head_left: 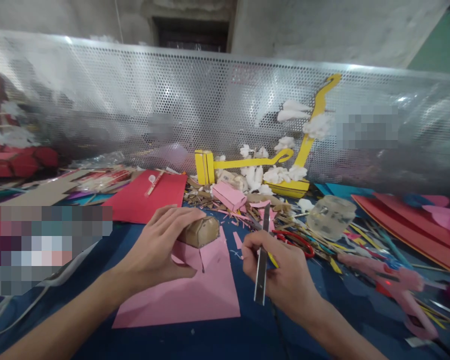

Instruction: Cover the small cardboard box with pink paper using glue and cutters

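Note:
My left hand (165, 245) is closed around a small brown cardboard block (204, 231). The block rests on a sheet of pink paper (210, 295), and a dark line or slit runs from its front corner across the sheet. Part of the block is hidden under my fingers. To the right of the sheet, my right hand (281, 265) grips a metal-bodied craft knife (261, 275) upright, its blade pointing away from me. The knife is apart from the paper. A bit of yellow shows beside that hand, with red-handled scissors (303, 245) just behind it.
A pink glue gun (393, 280) with a lit red light lies at the right. Paper scraps, a pink-covered block (229, 195) and yellow models with white tufts (283, 175) stand behind. Red paper (153, 195) lies at the left. A perforated metal panel (217, 100) bounds the back.

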A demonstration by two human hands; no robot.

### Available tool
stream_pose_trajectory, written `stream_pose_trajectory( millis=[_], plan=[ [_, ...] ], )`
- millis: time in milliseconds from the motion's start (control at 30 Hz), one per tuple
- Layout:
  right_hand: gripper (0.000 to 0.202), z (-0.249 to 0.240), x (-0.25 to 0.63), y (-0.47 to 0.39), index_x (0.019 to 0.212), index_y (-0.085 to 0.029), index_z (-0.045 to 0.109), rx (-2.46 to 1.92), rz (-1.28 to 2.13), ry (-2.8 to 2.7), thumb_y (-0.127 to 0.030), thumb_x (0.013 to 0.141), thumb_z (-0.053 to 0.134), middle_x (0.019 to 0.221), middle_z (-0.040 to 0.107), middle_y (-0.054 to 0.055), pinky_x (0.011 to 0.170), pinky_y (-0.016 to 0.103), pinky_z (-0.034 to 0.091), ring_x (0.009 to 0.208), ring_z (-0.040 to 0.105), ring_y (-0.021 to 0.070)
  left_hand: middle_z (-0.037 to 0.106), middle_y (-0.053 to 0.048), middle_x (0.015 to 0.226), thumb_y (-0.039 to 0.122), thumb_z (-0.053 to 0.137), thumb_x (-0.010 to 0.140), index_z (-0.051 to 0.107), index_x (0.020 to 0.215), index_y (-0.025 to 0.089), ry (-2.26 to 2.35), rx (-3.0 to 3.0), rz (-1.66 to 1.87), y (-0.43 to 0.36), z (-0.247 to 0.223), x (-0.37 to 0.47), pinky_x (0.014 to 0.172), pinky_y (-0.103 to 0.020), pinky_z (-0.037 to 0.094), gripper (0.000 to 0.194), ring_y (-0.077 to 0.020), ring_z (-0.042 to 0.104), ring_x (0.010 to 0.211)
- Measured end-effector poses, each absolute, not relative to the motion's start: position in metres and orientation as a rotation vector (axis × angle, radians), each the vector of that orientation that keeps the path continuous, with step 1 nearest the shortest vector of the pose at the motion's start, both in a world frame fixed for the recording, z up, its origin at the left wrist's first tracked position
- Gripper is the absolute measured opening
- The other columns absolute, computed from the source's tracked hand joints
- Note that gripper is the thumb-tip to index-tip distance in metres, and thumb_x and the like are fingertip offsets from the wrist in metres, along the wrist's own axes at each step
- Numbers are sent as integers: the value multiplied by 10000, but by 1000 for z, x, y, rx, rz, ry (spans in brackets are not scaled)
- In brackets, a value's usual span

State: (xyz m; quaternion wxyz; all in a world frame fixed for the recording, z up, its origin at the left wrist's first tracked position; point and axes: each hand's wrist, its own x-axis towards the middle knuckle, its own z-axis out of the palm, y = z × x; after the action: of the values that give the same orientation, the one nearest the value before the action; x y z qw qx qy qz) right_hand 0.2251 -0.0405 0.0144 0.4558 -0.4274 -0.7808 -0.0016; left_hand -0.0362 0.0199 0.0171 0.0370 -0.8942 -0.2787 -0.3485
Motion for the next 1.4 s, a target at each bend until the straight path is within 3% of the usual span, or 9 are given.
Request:
stream_pose_trajectory(
  millis=[133, 267, 433, 633, 833, 1000, 1400],
  plan=[
    [164, 15, 224, -41, 856, -214, 603, -1103, 238, -1914, -197, 998, 524, 650, 609, -46, 517, 199, 397, 531, 533, 90, 650, -110, 1429, 198, 845, 662, 379, 1443, 271, -813, -2797, -1064, 20, 13, -34, 1214, -535, 317, 912, -315, 620, 1307],
    [197, 13, 220, -39, 1078, -202, 683, -1111, 406, -1853, -277, 1048, 504, 726, 688, -11, 508, 198, 427, 582, 611, 112, 661, -107, 1415, 231, 858, 690, 382, 1445, 266, -727, -2826, -1023, 17, 8, -30, 1243, -533, 259, 893, -301, 612, 1324],
    [117, 14, 216, -39, 982, -195, 714, -1074, 393, -1828, -243, 981, 608, 702, 682, -22, 513, 182, 441, 559, 585, 98, 681, -104, 1389, 297, 857, 758, 395, 1431, 256, -591, -2844, -971, 16, 9, -28, 1236, -507, 272, 817, -284, 612, 1325],
    [160, 18, 217, -41, 865, -196, 685, -1080, 299, -1896, -193, 986, 582, 667, 657, -28, 542, 180, 458, 565, 582, 100, 686, -103, 1391, 252, 818, 779, 441, 1424, 253, -551, -2824, -893, 18, 10, -29, 1252, -509, 249, 747, -292, 621, 1312],
    [119, 16, 219, -40, 913, -205, 660, -1041, 152, -1961, -160, 993, 584, 736, 684, -15, 620, 204, 475, 617, 605, 112, 687, -105, 1393, 251, 829, 777, 440, 1421, 245, -552, -2808, -886, 19, 11, -28, 1243, -496, 262, 752, -286, 618, 1320],
    [111, 13, 221, -40, 919, -212, 624, -1037, 325, -1920, -186, 1009, 565, 722, 632, -34, 577, 190, 434, 603, 553, 98, 669, -116, 1429, 279, 845, 767, 441, 1403, 246, -559, -2819, -883, 18, 11, -27, 1272, -508, 206, 754, -294, 564, 1393],
    [85, 24, 223, -42, 903, -221, 525, -1031, 649, -1955, -194, 981, 542, 693, 483, -57, 506, 201, 338, 584, 403, 99, 632, -125, 1480, 299, 883, 732, 449, 1422, 261, -599, -2887, -816, 18, 10, -29, 1276, -543, 212, 815, -306, 536, 1424]
  ],
)
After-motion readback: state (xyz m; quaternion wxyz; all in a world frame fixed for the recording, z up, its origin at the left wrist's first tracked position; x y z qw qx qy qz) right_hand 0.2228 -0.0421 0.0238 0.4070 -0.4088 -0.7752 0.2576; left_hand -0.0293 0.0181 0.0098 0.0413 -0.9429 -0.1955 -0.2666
